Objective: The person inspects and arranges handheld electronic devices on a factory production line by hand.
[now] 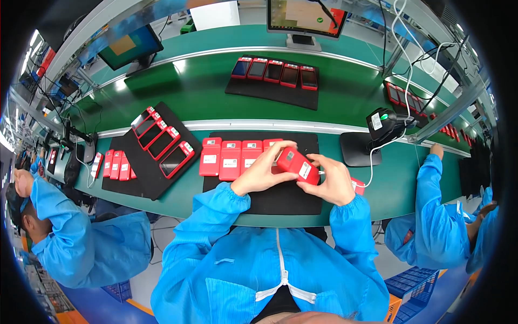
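Note:
A red handheld device (pixel 294 162) with a white label on its upward face is held between my two hands above a black mat (pixel 270 205). My left hand (pixel 263 171) grips its left side, thumb along the lower edge. My right hand (pixel 333 181) closes on its right end, where a small white plug or cable end shows at the fingers. Left of it, several similar red devices (pixel 230 161) lie label-up in a row on the mat, the rightmost partly behind my left hand. One more red device (pixel 358 186) shows partly beside my right wrist.
A black scanner on a stand (pixel 384 128) with a white cable (pixel 372 162) stands right. Tilted black mats bear screen-up devices at left (pixel 163 141) and on the green conveyor (pixel 274 74). A monitor (pixel 306 19) stands behind. Co-workers in blue sit left (pixel 91 237) and right (pixel 440 216).

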Demonstrator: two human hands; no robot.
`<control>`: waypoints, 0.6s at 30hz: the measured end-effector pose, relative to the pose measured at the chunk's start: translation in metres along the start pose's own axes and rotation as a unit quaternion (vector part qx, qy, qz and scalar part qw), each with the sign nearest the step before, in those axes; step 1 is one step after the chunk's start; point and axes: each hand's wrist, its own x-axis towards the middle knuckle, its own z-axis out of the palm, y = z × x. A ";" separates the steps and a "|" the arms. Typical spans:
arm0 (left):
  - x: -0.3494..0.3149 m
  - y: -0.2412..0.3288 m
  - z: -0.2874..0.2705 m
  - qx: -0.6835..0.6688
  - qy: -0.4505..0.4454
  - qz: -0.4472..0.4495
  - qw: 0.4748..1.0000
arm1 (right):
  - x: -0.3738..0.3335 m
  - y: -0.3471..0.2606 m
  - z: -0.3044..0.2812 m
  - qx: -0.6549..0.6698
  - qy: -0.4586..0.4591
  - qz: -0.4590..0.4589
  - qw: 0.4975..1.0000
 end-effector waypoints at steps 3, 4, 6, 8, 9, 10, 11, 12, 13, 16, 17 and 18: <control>-0.012 0.005 -0.016 0.148 0.135 0.018 0.980 | 0.006 0.006 0.006 -0.077 0.049 0.043 0.995; -0.018 0.006 -0.026 0.191 0.192 0.025 0.962 | 0.010 0.009 0.008 -0.084 0.077 0.059 0.992; -0.039 0.007 -0.050 0.266 0.273 0.002 0.925 | 0.016 0.014 0.013 -0.134 0.087 0.110 0.981; -0.068 0.007 -0.070 0.385 0.333 -0.022 0.861 | 0.020 0.016 0.019 -0.152 0.094 0.099 0.979; -0.082 0.006 -0.076 0.402 0.355 -0.053 0.843 | 0.020 0.015 0.023 -0.143 0.092 0.104 0.980; -0.096 0.004 -0.080 0.407 0.366 -0.094 0.831 | 0.021 0.014 0.027 -0.133 0.086 0.110 0.981; -0.109 0.002 -0.081 0.404 0.381 -0.144 0.819 | 0.022 0.014 0.030 -0.124 0.070 0.111 0.984; -0.120 0.000 -0.081 0.400 0.390 -0.164 0.813 | 0.022 0.013 0.031 -0.113 0.056 0.103 0.987; -0.129 -0.003 -0.078 0.391 0.401 -0.160 0.813 | 0.022 0.013 0.032 -0.102 0.037 0.101 0.989; -0.144 -0.011 -0.068 0.310 0.404 -0.196 0.838 | 0.026 0.021 0.026 -0.093 0.057 0.098 0.989; -0.146 -0.014 -0.066 0.260 0.405 -0.200 0.853 | 0.027 0.027 0.021 -0.124 0.077 0.092 0.985; -0.147 -0.016 -0.067 0.239 0.394 -0.208 0.863 | 0.028 0.034 0.017 -0.138 0.087 0.098 0.982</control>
